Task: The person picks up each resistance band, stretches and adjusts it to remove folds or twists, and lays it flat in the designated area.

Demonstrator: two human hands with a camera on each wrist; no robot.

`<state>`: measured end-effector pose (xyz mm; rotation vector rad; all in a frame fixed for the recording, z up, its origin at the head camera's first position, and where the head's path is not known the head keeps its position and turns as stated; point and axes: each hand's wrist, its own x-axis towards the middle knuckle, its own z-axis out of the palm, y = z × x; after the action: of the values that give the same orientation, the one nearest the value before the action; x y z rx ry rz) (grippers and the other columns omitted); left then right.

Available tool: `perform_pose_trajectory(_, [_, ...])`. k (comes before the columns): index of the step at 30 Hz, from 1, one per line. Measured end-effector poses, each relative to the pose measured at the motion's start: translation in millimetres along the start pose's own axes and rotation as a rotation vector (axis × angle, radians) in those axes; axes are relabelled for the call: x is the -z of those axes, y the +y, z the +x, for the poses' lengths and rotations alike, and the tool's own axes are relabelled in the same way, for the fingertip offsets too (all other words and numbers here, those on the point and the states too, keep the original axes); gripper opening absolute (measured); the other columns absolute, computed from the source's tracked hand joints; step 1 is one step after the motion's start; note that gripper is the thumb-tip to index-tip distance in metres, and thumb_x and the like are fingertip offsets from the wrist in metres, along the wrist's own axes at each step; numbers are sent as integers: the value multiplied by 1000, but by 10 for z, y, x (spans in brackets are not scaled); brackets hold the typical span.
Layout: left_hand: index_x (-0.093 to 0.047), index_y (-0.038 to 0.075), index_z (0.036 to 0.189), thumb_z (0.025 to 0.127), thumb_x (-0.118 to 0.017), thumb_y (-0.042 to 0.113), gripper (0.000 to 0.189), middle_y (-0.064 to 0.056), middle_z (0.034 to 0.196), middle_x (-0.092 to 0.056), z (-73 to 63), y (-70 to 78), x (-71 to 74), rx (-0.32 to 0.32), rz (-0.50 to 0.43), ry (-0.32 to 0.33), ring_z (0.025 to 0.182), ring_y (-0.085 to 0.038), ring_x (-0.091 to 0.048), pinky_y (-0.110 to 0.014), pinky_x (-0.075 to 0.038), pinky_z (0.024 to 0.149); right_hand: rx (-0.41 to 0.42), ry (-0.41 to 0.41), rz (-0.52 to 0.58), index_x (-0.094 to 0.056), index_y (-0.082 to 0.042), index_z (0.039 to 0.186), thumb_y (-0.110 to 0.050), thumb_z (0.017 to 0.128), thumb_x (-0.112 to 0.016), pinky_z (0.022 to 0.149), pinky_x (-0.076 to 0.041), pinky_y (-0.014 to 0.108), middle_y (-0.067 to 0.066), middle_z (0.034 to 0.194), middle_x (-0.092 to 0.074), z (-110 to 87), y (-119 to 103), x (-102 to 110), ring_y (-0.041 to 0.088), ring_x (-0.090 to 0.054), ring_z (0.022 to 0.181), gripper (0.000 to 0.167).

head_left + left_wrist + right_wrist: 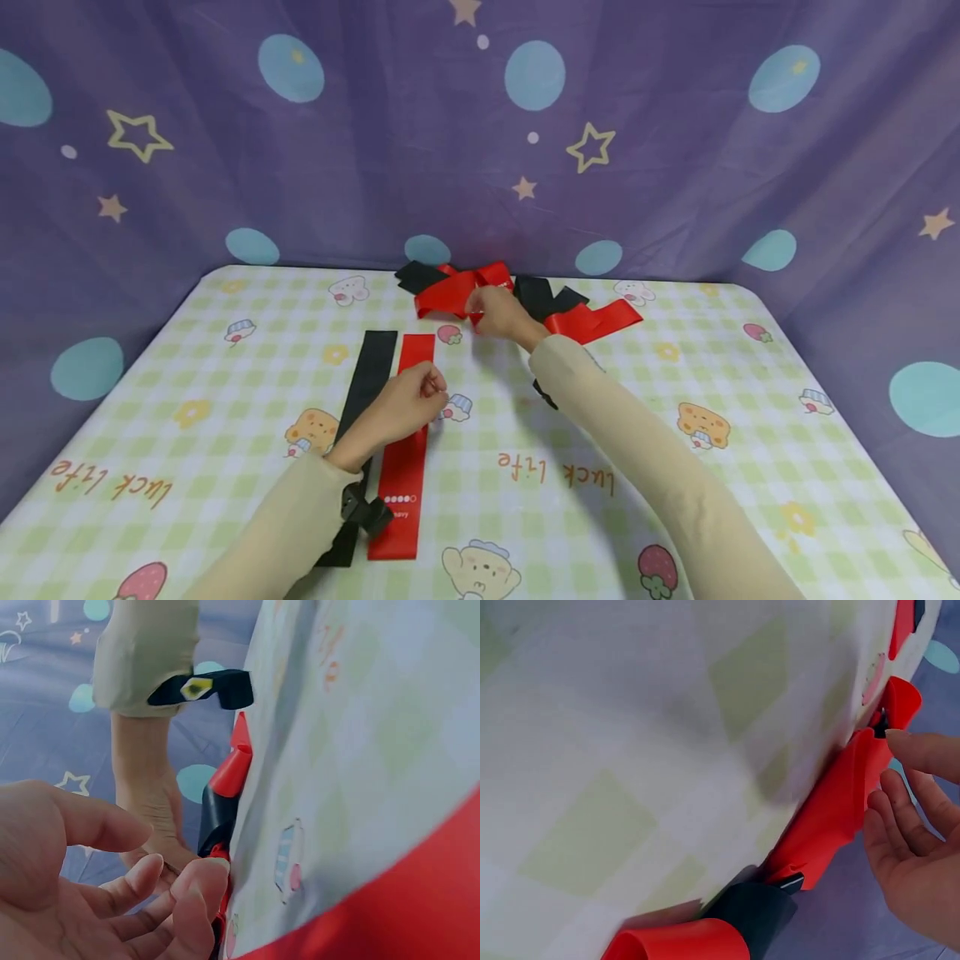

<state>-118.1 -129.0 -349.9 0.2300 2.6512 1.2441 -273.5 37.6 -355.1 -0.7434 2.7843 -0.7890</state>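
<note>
A flat black resistance band (372,362) and a flat red resistance band (401,492), printed with white dots and "heavy", lie side by side on the table. Over the red one hovers my left hand (408,402), its fingers loosely curled around nothing. At the back edge, my right hand (501,313) is at a tangle of loose red bands (450,295) and black bands (534,293). In the right wrist view, the thumb and fingers stand apart beside a folded red band (821,806); whether the fingertips touch it, I cannot tell.
A patterned cloth (660,400) covers the table. Behind the back edge hangs a purple curtain (420,125) with stars and blue spots. To the right of my right hand, a folded red band end (611,317) sticks out.
</note>
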Motion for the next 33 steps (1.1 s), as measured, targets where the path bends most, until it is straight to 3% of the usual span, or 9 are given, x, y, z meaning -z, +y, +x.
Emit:
perform_pose_trajectory(6, [-54, 3, 97, 89, -55, 11, 11, -10, 82, -60, 210, 66, -7, -4, -30, 12, 66, -26, -61, -24, -42, 54, 42, -8, -164, -70, -2, 104, 1, 82, -63, 87, -51, 35, 12, 107, -68, -22, -28, -84, 26, -60, 99, 23])
perform_pose_trajectory(10, [-53, 2, 98, 89, -55, 11, 13, -12, 85, -60, 311, 84, -10, 0, -73, 3, 70, -29, -64, -24, -45, 54, 91, 4, -316, -69, -3, 93, 0, 84, -61, 78, -50, 32, 10, 89, -64, -26, -32, -126, 24, -59, 90, 12])
perform_pose_trajectory(14, [-53, 1, 100, 89, -55, 10, 15, -13, 86, -60, 402, 86, 7, 12, -141, -24, 70, -28, -64, -26, -48, 54, 100, 1, -389, -64, -5, 78, -1, 87, -56, 62, -42, 30, 5, 67, -53, -22, -18, -134, 22, -57, 74, 12])
perform_pose_trajectory(20, [-53, 0, 100, 88, -52, 10, 16, -12, 86, -62, 528, 45, 20, 46, -214, -48, 68, -24, -65, -26, -49, 54, 89, 4, -444, -61, -8, 81, -5, 89, -56, 60, -41, 29, 0, 64, -48, -15, 29, -120, 19, -54, 69, 10])
perform_pose_trajectory(23, [-52, 0, 100, 90, -52, 10, 14, -13, 86, -63, 560, 34, 17, 53, -225, -48, 68, -25, -65, -26, -49, 54, 76, 21, -395, -61, -7, 81, -5, 89, -56, 61, -40, 31, 0, 65, -46, -13, 52, -91, 19, -51, 69, 10])
perform_pose_trajectory(25, [-52, 1, 99, 90, -52, 10, 13, -14, 87, -64, 576, 35, 13, 53, -231, -46, 70, -26, -65, -27, -49, 55, 67, 65, -339, -65, -6, 83, -6, 88, -59, 65, -44, 31, 0, 69, -54, -13, 82, -58, 18, -54, 72, 8])
perform_pose_trajectory(30, [-52, 2, 98, 91, -51, 10, 10, -19, 90, -64, 608, 49, 13, 49, -233, -45, 72, -30, -65, -28, -50, 57, 30, 183, -113, -72, -5, 96, -3, 85, -62, 83, -53, 35, 9, 97, -72, -36, 176, 69, 23, -66, 92, 15])
perform_pose_trajectory(33, [-52, 2, 97, 91, -51, 9, 10, -21, 94, -64, 622, 61, 17, 58, -229, -47, 74, -32, -65, -27, -50, 57, 2, 206, 15, -71, -3, 97, 1, 83, -57, 83, -54, 35, 12, 99, -72, -59, 222, 136, 25, -67, 94, 20])
